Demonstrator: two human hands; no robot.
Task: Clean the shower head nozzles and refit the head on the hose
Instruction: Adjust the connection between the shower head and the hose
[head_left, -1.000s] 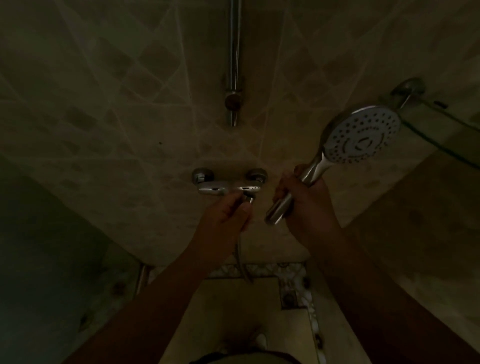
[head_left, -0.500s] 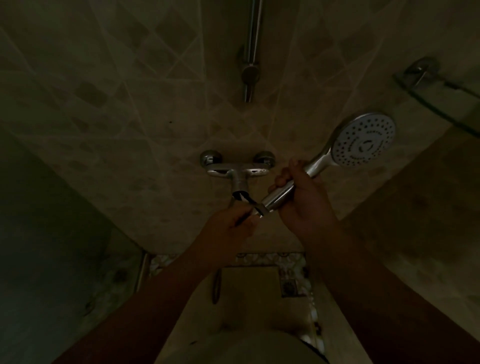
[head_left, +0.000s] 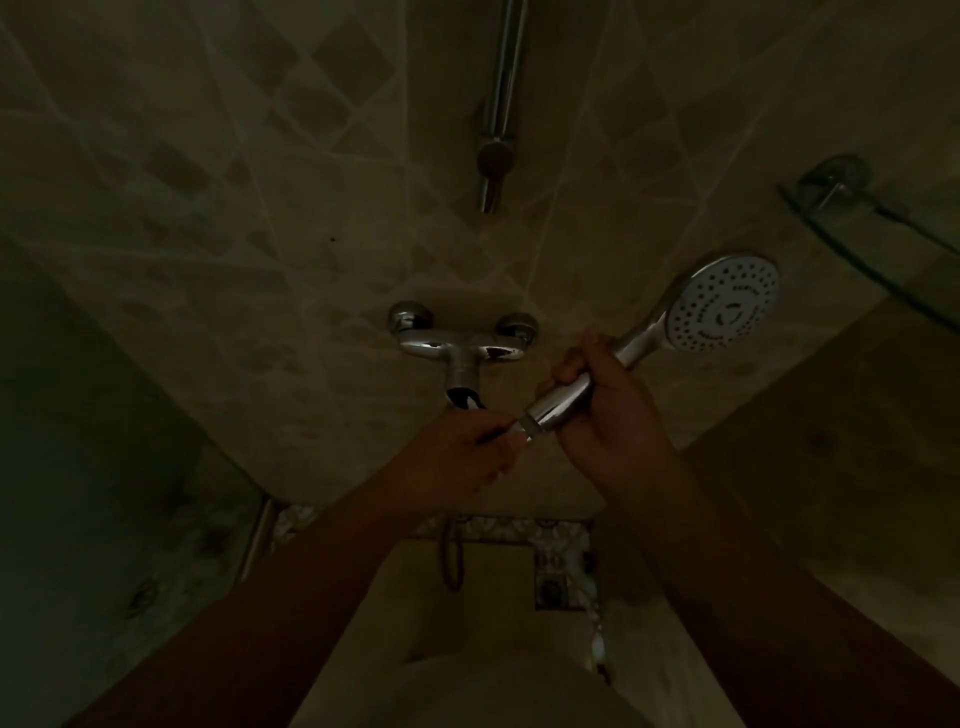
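Note:
The chrome shower head (head_left: 722, 304) has a round white nozzle face turned toward me at the right. My right hand (head_left: 608, 431) is shut around its handle, whose lower end points down-left. My left hand (head_left: 462, 454) pinches the end of the hose (head_left: 451, 558) right against that handle end. The hose hangs in a loop below my left wrist. In the dim light the joint between hose end and handle is hard to make out.
A chrome mixer tap (head_left: 460, 348) is fixed to the tiled wall just above my hands. A vertical riser rail (head_left: 498, 109) runs up the wall. A glass corner shelf (head_left: 878, 244) juts out at the upper right. A glass panel edge (head_left: 257, 540) stands at the lower left.
My left hand left the tap and brought the hose end to the bottom of the handle. My right hand tilted the shower head and lowered it toward the left hand.

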